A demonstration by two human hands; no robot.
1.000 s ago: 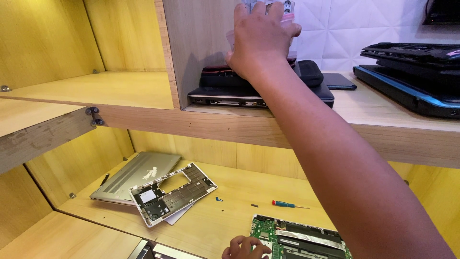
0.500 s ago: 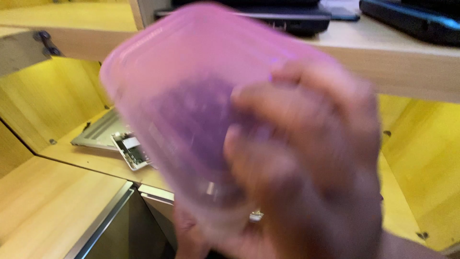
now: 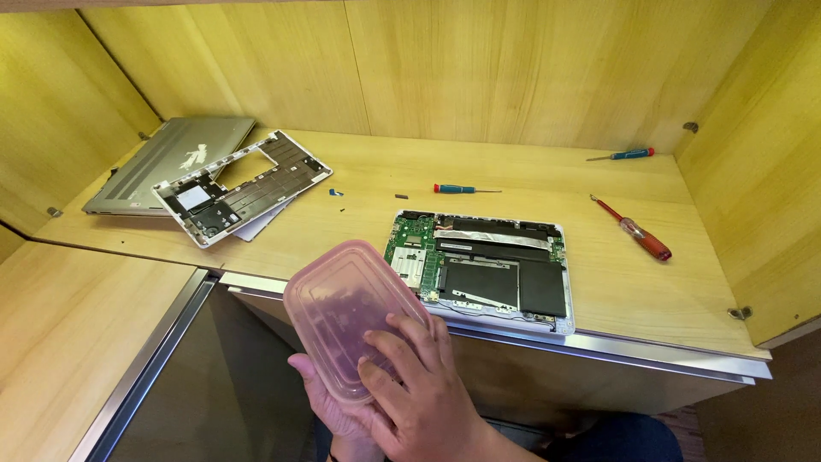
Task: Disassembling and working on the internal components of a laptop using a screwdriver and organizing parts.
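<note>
A pink translucent plastic container [image 3: 338, 299] with its lid on is held low in front of the desk edge. My right hand [image 3: 419, 389] lies on top of its near end, fingers spread over the lid. My left hand [image 3: 325, 402] cups it from below, mostly hidden under the box. Something dark shows dimly through the plastic; I cannot tell what it is. Just beyond the container, an opened laptop base [image 3: 487, 265] lies on the wooden desk [image 3: 368, 184] with its green circuit board and black battery exposed.
A grey laptop lid [image 3: 162, 162] and a white keyboard frame [image 3: 239, 184] lie at the back left. A small blue-handled screwdriver [image 3: 457, 189], a red screwdriver [image 3: 640, 234] and another small one [image 3: 624, 155] lie on the desk. Wooden walls enclose the back and sides.
My right hand came down from the upper shelf with the pink container. My left hand left the laptop and now supports the box from below. The view tilted down to the desk.
</note>
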